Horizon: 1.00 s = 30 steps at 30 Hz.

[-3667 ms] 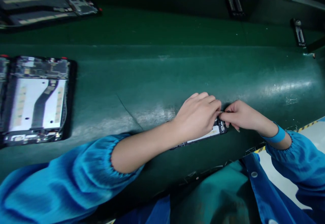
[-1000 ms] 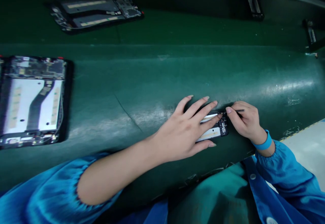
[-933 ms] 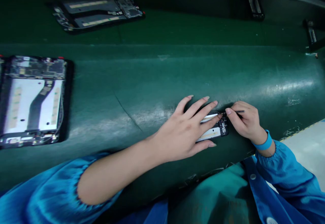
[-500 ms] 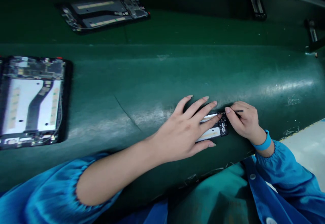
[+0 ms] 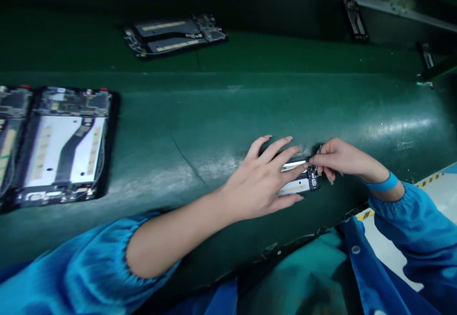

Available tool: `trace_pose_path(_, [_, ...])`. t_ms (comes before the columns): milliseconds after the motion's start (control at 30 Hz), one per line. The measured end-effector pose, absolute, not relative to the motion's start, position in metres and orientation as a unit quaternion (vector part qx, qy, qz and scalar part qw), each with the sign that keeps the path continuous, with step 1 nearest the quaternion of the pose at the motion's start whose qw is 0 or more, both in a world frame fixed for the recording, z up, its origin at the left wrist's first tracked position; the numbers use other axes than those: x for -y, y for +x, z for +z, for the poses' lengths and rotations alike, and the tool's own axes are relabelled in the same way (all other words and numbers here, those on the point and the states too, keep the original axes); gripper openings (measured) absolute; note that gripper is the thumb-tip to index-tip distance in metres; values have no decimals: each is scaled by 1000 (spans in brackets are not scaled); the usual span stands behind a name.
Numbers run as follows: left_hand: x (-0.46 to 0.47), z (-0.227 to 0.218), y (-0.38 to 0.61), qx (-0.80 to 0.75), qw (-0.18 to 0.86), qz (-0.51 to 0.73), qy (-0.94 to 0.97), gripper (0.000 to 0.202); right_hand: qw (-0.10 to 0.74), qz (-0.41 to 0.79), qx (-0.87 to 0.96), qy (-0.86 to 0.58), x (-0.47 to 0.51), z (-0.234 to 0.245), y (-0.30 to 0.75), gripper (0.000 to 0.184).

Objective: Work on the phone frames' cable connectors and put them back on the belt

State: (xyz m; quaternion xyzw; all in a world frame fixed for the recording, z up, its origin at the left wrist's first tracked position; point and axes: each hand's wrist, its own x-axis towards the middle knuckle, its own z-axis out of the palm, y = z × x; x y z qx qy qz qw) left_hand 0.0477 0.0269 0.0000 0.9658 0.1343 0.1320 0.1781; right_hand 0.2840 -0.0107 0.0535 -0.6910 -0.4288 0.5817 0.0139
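An opened phone frame (image 5: 302, 181) lies on the green belt (image 5: 221, 115), its circuit end to the right. My left hand (image 5: 266, 181) lies flat on it with fingers spread, pressing it down. My right hand (image 5: 337, 158) sits at the frame's right end, fingers pinched on a thin dark tool (image 5: 317, 153) whose tip meets the circuit end. Most of the frame is hidden under my left hand.
Two more opened phone frames (image 5: 62, 146) lie side by side at the left of the belt. Another frame (image 5: 174, 34) lies on the far strip. Dark brackets (image 5: 353, 14) hang on the back rail. A yellow-black floor edge (image 5: 428, 180) shows at right.
My right hand has turned, its wrist swinging rightward, and the tool now stands more upright at the frame's end. My left hand stays flat on the frame. The view has shifted left.
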Motion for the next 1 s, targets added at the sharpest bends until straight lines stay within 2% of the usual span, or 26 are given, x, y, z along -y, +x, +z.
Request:
trace_pose_path(333, [-26, -2, 49, -123, 197, 132, 964, 53, 23, 592, 408, -694, 11, 49, 284, 34])
trace_pose_path(500, [-44, 9, 43, -126, 258, 117, 951, 52, -2, 592, 397, -702, 6, 52, 277, 38])
trace_pose_path(700, [-102, 30, 17, -184, 390, -23, 902, 18, -10, 613, 374, -695, 5, 50, 279, 35])
trace_pose_path(1000, [-101, 25, 18, -190, 432, -15, 882, 16, 7, 622, 358, -696, 10, 44, 284, 33])
